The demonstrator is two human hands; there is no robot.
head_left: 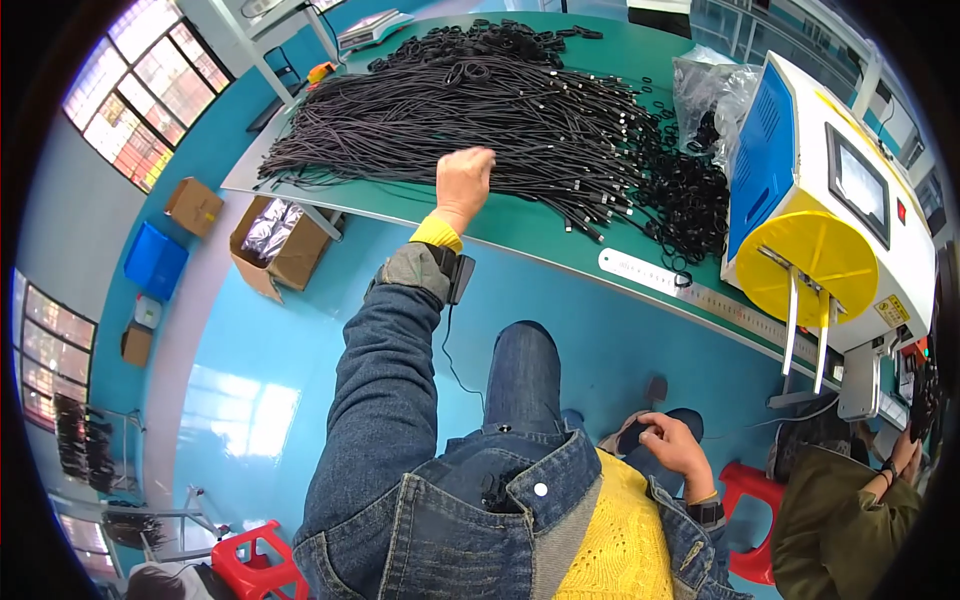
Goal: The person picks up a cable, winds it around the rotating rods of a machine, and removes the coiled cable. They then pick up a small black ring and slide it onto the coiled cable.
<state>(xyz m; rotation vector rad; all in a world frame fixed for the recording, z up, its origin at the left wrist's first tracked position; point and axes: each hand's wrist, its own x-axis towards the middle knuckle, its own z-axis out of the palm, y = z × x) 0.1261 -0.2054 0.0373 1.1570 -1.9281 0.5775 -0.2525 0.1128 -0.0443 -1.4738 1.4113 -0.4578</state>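
My left hand (463, 186) is closed over the near edge of a wide pile of black cables (440, 125) on the green tabletop. Whatever its fingers may hold is hidden behind the hand. The cables lie mostly side by side, with pale metal connector ends toward the right. Low above my lap, away from the table, my right hand (676, 446) is loosely bent with its fingers apart, and I see nothing in it. Many small black rings (690, 200) lie heaped right of the connector ends.
A steel ruler (640, 268) lies along the front edge. At the right stands a white and blue machine (815, 190) with a yellow disc and projecting rods. A clear plastic bag (705, 85) is beside it. Another person's hand (905, 452) works at far right. Red stools (750, 520) stand nearby.
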